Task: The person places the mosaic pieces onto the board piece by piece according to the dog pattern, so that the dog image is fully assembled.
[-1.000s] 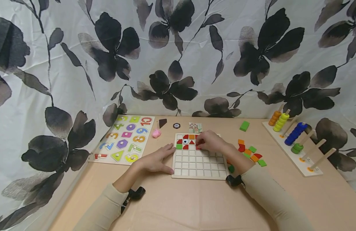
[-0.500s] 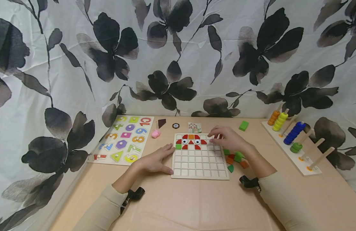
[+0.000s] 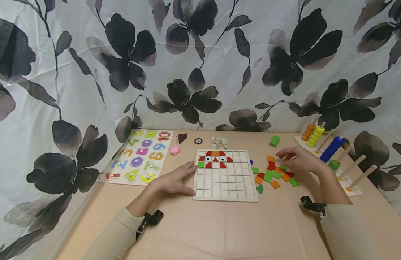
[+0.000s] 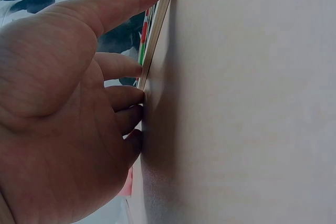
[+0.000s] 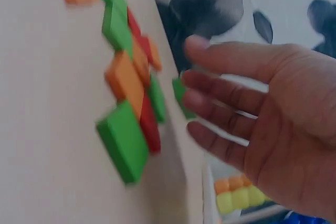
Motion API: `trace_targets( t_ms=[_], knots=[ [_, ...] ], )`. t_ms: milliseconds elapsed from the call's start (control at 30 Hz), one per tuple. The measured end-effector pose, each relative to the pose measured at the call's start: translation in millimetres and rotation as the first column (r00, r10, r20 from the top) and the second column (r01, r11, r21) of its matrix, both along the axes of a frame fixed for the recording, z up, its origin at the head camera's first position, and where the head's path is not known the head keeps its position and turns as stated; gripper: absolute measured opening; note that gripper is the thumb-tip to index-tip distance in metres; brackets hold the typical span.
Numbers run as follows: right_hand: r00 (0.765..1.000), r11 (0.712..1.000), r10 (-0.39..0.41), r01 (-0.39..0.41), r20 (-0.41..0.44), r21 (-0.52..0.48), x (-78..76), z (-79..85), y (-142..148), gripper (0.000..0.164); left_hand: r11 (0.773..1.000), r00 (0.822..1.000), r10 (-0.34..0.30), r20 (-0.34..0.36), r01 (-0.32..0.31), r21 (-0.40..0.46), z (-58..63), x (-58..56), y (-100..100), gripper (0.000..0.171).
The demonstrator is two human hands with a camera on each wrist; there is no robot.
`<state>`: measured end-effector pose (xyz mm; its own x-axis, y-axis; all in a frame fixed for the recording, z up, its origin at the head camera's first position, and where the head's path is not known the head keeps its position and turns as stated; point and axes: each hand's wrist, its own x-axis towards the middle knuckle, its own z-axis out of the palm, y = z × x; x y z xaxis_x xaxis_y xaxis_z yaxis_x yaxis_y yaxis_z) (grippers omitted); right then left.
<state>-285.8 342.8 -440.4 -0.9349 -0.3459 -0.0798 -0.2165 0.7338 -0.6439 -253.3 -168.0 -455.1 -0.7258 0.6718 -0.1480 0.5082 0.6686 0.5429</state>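
Observation:
A white grid board (image 3: 225, 184) lies on the table, its top rows partly filled with red, orange, green and eye-patterned tiles (image 3: 215, 159). My left hand (image 3: 174, 179) rests at the board's left side, fingers extended and thumb touching the edge. In the left wrist view, the fingertips and thumb meet the board's wooden edge (image 4: 153, 40). Over the far right of a loose pile of tiles (image 3: 267, 176) hovers my right hand (image 3: 299, 159), holding nothing. The right wrist view shows its fingers apart from the green, orange and red tiles (image 5: 126, 140).
A number puzzle board (image 3: 135, 162) lies left. Behind the grid board are a dark piece (image 3: 182, 138), a pink lump (image 3: 175, 150), a round disc (image 3: 198, 141) and a pattern card (image 3: 219, 143). A green block (image 3: 274, 141) and a peg stacker (image 3: 333, 164) with coloured rings stand right.
My right hand has left the board and moved right, over the loose tiles. A second eye tile and a red tile beside it now show on the board. The left hand stays put.

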Motion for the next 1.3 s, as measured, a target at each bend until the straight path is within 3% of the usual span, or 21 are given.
trace_targets(
  t_ms=[233, 433, 600, 700, 867, 1033, 1167, 1300],
  knots=[
    [0.994, 1.000, 0.024, -0.025, 0.105, 0.007, 1.0, -12.3, 20, 0.032, 1.000, 1.000, 0.008, 0.005, -0.008, -0.003, -0.9, -0.1, 0, 0.100],
    [0.995, 1.000, 0.020, -0.018, 0.097, -0.017, -2.6, -16.7, 19, 0.027, 1.000, 1.000, 0.004, -0.003, -0.004, -0.003, -3.1, -2.2, 0, 0.101],
    [0.993, 0.995, 0.013, -0.001, 0.115, -0.101, -1.9, -16.2, 16, 0.021, 1.000, 1.000, -0.001, -0.003, 0.001, -0.003, -1.9, -2.2, 1, 0.101],
    [0.999, 0.994, -0.022, 0.027, 0.043, -0.107, -0.5, -12.7, 10, 0.016, 1.000, 1.000, -0.005, -0.006, 0.005, -0.007, -1.3, -1.9, 1, 0.100],
    [0.982, 0.986, -0.089, 0.064, -0.164, -0.151, -3.7, -3.3, -13, 0.016, 1.000, 1.000, -0.005, -0.001, 0.005, -0.018, -0.5, -1.0, 0, 0.100],
    [0.982, 0.957, -0.088, 0.036, -0.170, -0.289, -11.3, 5.8, -52, 0.021, 1.000, 1.000, 0.001, 0.006, -0.001, -0.010, -0.1, -0.5, 0, 0.099],
    [0.985, 0.956, 0.000, -0.051, -0.174, -0.288, -18.6, 7.6, -89, 0.019, 1.000, 1.000, 0.006, 0.005, -0.006, -0.010, -0.5, -0.4, -1, 0.099],
    [0.977, 0.961, 0.123, -0.162, -0.176, -0.223, -25.6, 4.1, -122, 0.016, 1.000, 1.000, 0.004, 0.001, -0.004, -0.008, -0.9, -0.2, 0, 0.099]
  ],
)
